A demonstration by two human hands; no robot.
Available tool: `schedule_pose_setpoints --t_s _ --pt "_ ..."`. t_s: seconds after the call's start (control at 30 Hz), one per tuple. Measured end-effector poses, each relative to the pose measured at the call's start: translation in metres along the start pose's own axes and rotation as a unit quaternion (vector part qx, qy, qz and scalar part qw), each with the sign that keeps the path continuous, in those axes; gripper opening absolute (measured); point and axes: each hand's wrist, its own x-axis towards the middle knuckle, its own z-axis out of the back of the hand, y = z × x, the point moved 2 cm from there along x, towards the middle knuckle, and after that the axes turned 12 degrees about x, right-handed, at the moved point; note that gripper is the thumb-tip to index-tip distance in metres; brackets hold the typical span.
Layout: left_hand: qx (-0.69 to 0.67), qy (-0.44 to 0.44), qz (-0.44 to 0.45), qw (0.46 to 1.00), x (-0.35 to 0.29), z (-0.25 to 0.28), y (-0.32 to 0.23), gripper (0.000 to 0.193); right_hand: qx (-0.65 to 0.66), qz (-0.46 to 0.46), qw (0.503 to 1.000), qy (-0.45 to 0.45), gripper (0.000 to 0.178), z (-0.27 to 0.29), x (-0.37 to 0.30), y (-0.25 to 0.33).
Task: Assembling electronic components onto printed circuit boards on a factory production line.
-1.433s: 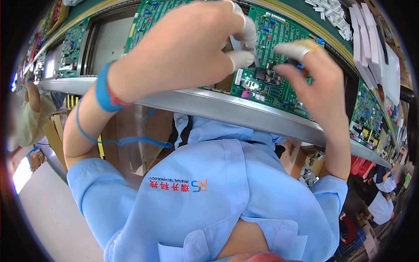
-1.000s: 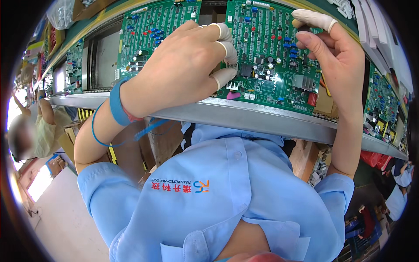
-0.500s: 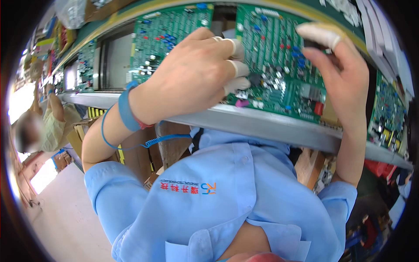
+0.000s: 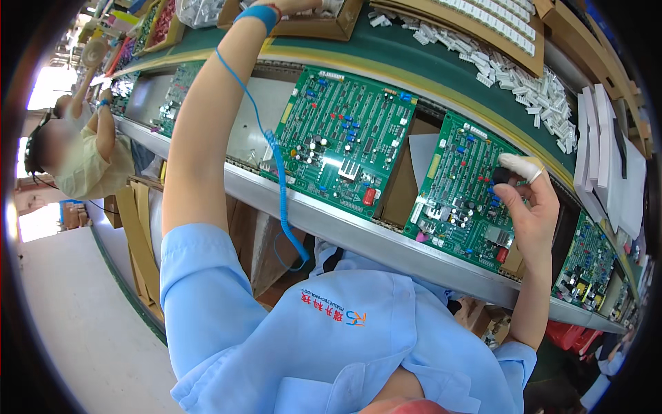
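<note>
Right hand (image 4: pixel 534 203): thumb and finger pinching a black component (image 4: pixel 501 175) over a green circuit board (image 4: pixel 440 191). Left hand (image 4: pixel 296 5): at a cardboard box (image 4: pixel 316 29), my view's upper edge; finger spread I cannot tell.

A small black part (image 4: pixel 501 176) is held over a green, component-covered circuit board (image 4: pixel 453 193) lying flat.

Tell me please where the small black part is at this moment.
In the head view, right of centre: the small black part is between the fingers of the right hand, over the right side of a green circuit board.
</note>
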Motion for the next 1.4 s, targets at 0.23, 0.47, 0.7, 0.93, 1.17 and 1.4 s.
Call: schedule_pose_setpoints --t_s 0.23,0.47,0.7,0.93,1.17,1.4 --pt "-0.078 -0.025 -0.015 0.997 0.004 -0.01 0.012 0.024 -0.041 0.025 0.994 0.096 0.026 -0.041 0.035 0.024" --pt "-0.103 -0.325 -0.099 0.935 -0.018 -0.006 0.008 0.022 -0.09 0.1 0.963 0.232 0.024 -0.145 0.077 0.049" --pt "-0.088 -0.25 -0.133 0.955 -0.06 0.023 0.029 0.028 -0.191 0.276 0.898 0.286 0.034 -0.226 0.08 0.051" --pt "-0.088 -0.3 -0.078 0.947 -0.12 0.026 0.048 0.028 -0.258 0.242 0.882 0.312 0.03 -0.245 0.084 0.044" --pt "-0.223 -0.218 -0.118 0.943 -0.16 0.014 0.071 0.025 -0.311 0.251 0.862 0.314 0.02 -0.253 0.074 0.05" --pt "-0.199 -0.118 -0.111 0.967 -0.206 0.019 0.054 0.024 -0.322 0.285 0.855 0.289 0.011 -0.25 0.069 0.047"
